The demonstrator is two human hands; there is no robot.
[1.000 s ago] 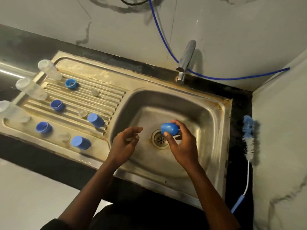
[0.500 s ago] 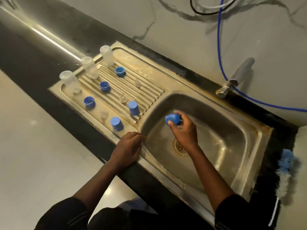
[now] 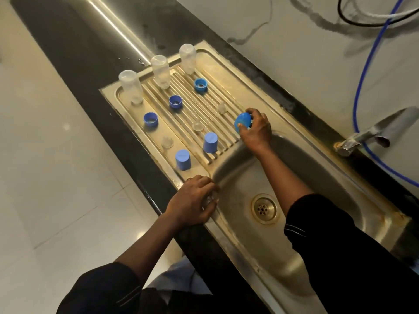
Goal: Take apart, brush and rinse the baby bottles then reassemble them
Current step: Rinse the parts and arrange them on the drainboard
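Done: bottle parts (image 3: 162, 72) drying on drainboard (image 3: 226, 71).
Remaining: reassembly.
Right hand (image 3: 257, 131): grips blue cap (image 3: 242, 122) over drainboard.
Left hand (image 3: 192, 200): rests empty beside drainboard.

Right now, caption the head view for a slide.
Right hand holds blue cap over drainboard; left hand rests on sink edge.
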